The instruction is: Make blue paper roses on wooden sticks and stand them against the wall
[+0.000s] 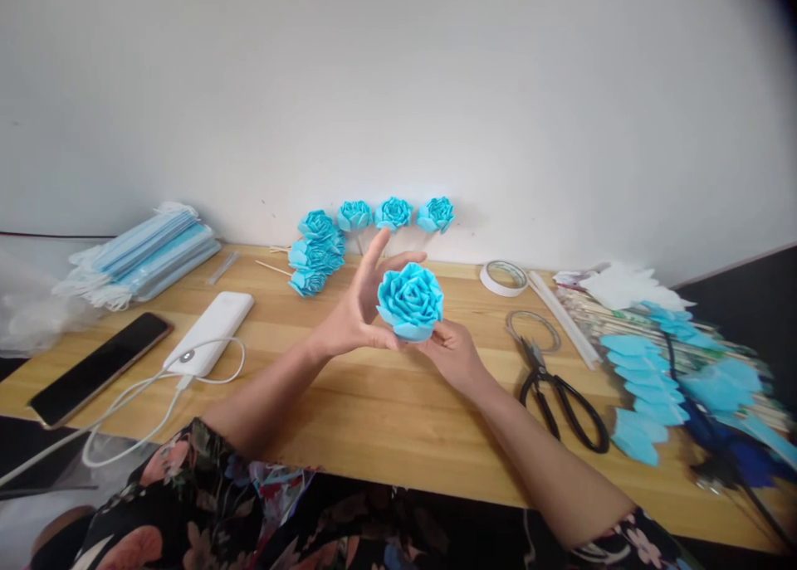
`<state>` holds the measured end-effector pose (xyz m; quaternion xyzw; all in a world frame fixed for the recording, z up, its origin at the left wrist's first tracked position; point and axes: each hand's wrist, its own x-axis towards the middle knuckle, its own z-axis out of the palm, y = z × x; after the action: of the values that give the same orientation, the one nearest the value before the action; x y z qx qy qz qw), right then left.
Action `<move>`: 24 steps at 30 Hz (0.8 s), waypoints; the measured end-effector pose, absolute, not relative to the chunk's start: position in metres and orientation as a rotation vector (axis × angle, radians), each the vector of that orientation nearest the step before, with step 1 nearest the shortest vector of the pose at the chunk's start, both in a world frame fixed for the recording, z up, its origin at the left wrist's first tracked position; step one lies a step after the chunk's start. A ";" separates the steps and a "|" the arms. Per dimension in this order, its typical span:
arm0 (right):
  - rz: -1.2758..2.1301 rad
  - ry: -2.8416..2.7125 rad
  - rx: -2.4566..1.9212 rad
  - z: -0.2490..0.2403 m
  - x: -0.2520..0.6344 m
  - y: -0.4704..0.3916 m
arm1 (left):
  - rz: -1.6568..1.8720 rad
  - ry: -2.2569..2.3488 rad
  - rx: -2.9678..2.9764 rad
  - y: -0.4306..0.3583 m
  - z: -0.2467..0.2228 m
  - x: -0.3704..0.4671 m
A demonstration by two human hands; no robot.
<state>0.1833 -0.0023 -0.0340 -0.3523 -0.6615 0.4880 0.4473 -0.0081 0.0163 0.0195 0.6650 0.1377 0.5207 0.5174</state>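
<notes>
Both forearms extend forward over the wooden table (374, 421) and converge near the middle of the view. The left hand (354, 313) is held on edge, index finger raised, thumb low and pointing right; its fingers spread apart in a loose, wide cup. The right hand (457, 356) lies lower, fingers curled inward and drawn together at the base of the blue flower (411, 302), which they grasp; the exact pinch is hidden beneath the petals. The bloom sits above the table, facing the viewer, between the hands: above and left of the right fingertips, with the left thumb at its lower-left edge.
</notes>
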 end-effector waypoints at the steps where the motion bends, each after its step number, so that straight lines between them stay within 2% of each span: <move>1: 1.209 -1.640 -0.877 -0.034 0.183 -0.002 | 1.281 0.330 1.627 0.017 0.020 -0.009; 6: 1.208 -1.678 -0.896 -0.031 0.182 -0.005 | 1.380 0.328 1.664 0.013 0.025 -0.010; 13: 1.129 -1.743 -0.983 -0.032 0.179 -0.003 | 1.252 0.410 1.589 0.000 0.028 -0.009; 24: 1.126 -1.728 -0.984 -0.035 0.179 -0.003 | 1.267 0.409 1.682 0.004 0.022 -0.010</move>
<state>0.1788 -0.0032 -0.0349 -0.3917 -0.6878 0.4483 0.4153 -0.0101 0.0037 0.0223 0.6889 0.1677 0.5189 0.4775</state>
